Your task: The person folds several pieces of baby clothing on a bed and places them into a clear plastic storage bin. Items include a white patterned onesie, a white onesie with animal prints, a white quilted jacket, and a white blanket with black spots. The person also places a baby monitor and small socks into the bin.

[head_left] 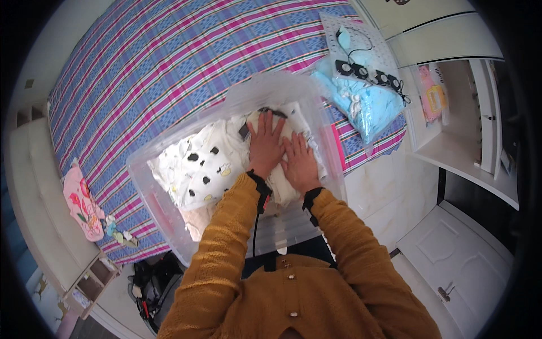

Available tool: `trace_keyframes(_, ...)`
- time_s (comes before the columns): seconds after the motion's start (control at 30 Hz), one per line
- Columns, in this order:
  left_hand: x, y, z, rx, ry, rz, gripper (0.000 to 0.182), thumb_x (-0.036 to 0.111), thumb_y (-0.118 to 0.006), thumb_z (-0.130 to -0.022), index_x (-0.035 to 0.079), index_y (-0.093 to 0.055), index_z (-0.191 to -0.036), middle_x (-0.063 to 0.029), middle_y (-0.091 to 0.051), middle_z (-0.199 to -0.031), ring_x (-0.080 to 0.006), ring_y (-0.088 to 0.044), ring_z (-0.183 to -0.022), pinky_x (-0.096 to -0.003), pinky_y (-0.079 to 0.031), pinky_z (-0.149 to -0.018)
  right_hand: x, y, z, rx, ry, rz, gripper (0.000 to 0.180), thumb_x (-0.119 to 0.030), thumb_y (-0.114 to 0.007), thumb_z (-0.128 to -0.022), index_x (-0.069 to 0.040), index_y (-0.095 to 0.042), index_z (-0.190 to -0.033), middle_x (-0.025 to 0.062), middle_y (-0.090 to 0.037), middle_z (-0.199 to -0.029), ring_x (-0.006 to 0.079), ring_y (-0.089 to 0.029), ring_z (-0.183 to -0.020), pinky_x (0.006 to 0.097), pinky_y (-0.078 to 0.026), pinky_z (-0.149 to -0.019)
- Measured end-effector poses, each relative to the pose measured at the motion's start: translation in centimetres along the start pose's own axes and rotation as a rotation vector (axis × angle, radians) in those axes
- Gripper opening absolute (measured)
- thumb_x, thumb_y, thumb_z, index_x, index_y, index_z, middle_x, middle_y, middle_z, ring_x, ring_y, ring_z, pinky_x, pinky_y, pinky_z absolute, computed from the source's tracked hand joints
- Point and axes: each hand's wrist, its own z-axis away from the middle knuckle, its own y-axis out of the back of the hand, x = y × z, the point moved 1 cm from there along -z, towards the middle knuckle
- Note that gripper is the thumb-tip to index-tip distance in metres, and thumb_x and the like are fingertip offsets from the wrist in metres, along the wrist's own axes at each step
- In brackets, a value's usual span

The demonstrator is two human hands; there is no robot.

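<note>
A clear plastic storage box (pixel 292 89) stands before me at the bed's edge with folded clothes inside. My left hand (pixel 265 144) lies flat, fingers spread, on a cream folded garment (pixel 279 182) in the box's right part. Beside it my right hand (pixel 301 163) rests palm down on the same cloth, its fingers slightly apart. The two hands touch or nearly touch. To their left sits a white garment with black patches (pixel 206 165). A peach-coloured cloth (pixel 197 222) shows below it. Dark fabric (pixel 273 112) peeks out past my left fingertips.
A striped bedsheet (pixel 169 63) covers the bed. At its right corner lie a clear bag of light blue cloth (pixel 360 101) and black cabled devices (pixel 360 71). A pink garment (pixel 82 203) is near the headboard (pixel 36 182). Open shelving (pixel 459 156) and a white door (pixel 457 262) stand right.
</note>
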Motion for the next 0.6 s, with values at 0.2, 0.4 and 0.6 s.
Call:
trace_keyframes(0.2, -0.2, -0.5, -0.2, -0.012, -0.029, 0.012, 0.062, 0.041, -0.047, -0.085, 0.012, -0.033, -0.137, -0.0198, -0.015, -0.146, -0.0365, -0.011, -0.135, -0.0605, -0.006, -0.104, -1.3, 2.2, 1.2, 0.035, 0.112, 0.288, 0.066, -0.030, -0.058, -0.079, -0.004, -0.033, -0.134, 0.0183, -0.036, -0.135, 0.0335, -0.027, -0.129, 0.0527, -0.027, -0.097)
trace_keyframes(0.4, 0.1, -0.2, -0.3, -0.012, -0.045, 0.031, 0.067, 0.046, -0.052, -0.082, 0.008, -0.036, -0.134, -0.0229, -0.018, -0.144, -0.0383, -0.015, -0.133, -0.0623, -0.010, -0.102, -1.7, 0.7, 4.5, -0.309, 0.009, 0.126, 0.070, -0.033, -0.059, -0.075, -0.009, -0.033, -0.135, 0.0203, -0.024, -0.142, 0.0388, -0.025, -0.128, 0.0558, -0.026, -0.096)
trace_keyframes(0.6, 0.5, -0.2, -0.3, -0.123, -0.021, -0.046, 0.070, 0.049, -0.051, -0.082, 0.011, -0.032, -0.138, -0.0222, -0.015, -0.145, -0.0367, -0.013, -0.135, -0.0603, -0.007, -0.104, -0.8, -5.0, 4.0, -0.246, 0.016, 0.421, 0.076, -0.023, -0.061, -0.072, -0.011, -0.027, -0.139, 0.0213, -0.023, -0.142, 0.0394, -0.025, -0.128, 0.0545, -0.031, -0.092)
